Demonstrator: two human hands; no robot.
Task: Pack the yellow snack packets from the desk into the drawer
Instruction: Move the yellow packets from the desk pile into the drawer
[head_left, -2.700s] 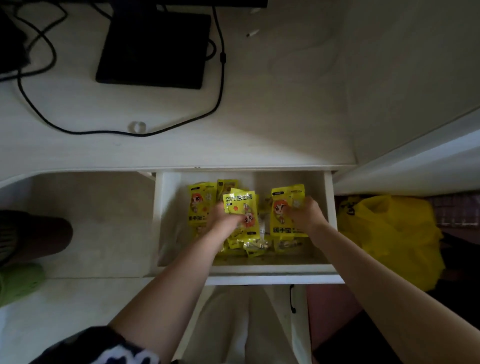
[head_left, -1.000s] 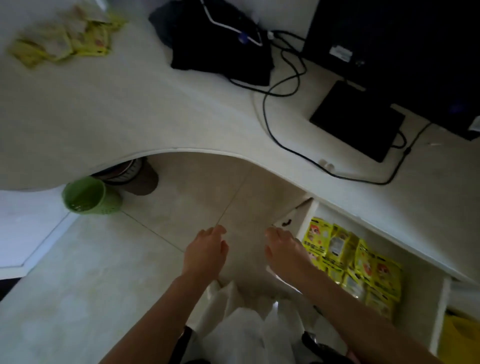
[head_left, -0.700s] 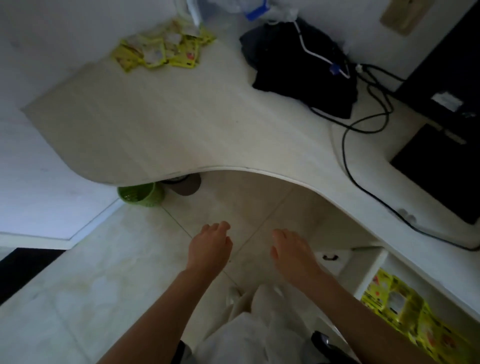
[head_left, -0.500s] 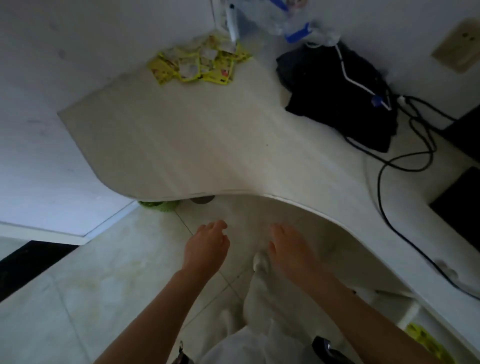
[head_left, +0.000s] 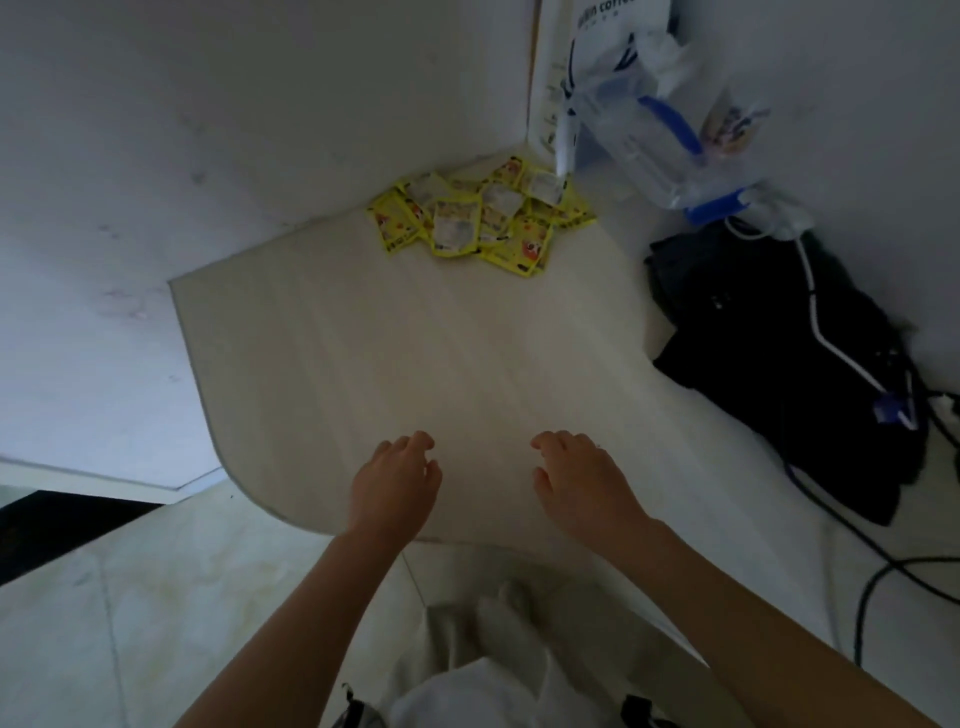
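Left hand (head_left: 396, 483) and right hand (head_left: 582, 483): loosely curled, empty, above desk (head_left: 467, 364); yellow snack packets (head_left: 480, 221) print illegible; bag (head_left: 618, 15) reads "coffee"

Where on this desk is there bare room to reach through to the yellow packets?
The pale wooden desk top is bare from the left hand and right hand up to the pile of yellow snack packets. It is crowded on the right: black bag, clear plastic bag.
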